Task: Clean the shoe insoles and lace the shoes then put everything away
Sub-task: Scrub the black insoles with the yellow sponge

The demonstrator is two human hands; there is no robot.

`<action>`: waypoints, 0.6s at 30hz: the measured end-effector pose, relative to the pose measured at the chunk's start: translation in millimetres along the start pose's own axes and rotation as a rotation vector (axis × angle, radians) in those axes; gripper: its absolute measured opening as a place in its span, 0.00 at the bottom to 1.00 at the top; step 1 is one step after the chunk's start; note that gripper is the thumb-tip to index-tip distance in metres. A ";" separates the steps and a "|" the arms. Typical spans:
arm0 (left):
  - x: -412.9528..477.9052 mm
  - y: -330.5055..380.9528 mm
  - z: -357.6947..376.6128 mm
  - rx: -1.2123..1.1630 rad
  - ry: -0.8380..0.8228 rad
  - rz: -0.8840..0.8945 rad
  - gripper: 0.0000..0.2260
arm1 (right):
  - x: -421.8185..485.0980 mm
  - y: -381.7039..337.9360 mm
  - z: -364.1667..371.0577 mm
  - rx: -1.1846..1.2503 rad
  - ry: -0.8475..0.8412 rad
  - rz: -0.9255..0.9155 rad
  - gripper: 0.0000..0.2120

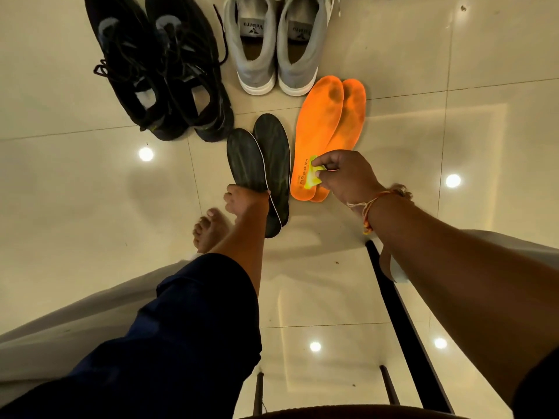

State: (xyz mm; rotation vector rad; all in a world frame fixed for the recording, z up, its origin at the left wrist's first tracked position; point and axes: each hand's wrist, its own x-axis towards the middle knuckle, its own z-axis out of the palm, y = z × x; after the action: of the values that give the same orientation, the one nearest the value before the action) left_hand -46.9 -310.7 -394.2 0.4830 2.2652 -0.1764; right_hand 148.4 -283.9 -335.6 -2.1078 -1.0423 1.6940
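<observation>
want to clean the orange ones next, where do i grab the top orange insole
Pinch the top orange insole at its heel end, coming from your side: that end lies nearest, beside the right hand, and it overlaps the other insole, so its left edge is free.

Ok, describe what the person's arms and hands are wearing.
Both forearms are bare, with no sleeves in view. The right hand has orange and cream thread bands tied round its wrist, loose ends hanging. The left hand wears nothing visible: no rings, gloves or watch.

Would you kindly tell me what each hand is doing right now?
Left hand: grips a dark flat foam insole.
Right hand: pinches a small yellow-green cloth on the orange insole.
</observation>
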 end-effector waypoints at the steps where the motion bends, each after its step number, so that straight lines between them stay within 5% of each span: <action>1: 3.6 -0.1 -0.6 0.007 0.001 -0.010 0.36 | -0.3 -0.6 1.0 -0.004 -0.006 -0.003 0.09; 5: 12.5 -6.5 -2.2 -0.026 -0.031 -0.027 0.37 | -2.2 -0.2 2.0 -0.038 -0.013 -0.007 0.09; 11: 2.9 -11.9 -23.2 -0.042 -0.123 0.032 0.14 | -12.8 -14.2 -6.1 -0.070 -0.032 -0.033 0.09; 18: -74.8 15.9 -96.0 -0.289 -0.093 0.089 0.14 | -59.1 -111.4 -29.4 0.164 -0.107 -0.052 0.12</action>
State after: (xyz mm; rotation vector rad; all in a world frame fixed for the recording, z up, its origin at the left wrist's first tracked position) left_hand -60.7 -290.9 -273.9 0.4119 2.1281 0.1685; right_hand 129.6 -235.9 -216.8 -1.8920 -0.9432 1.8172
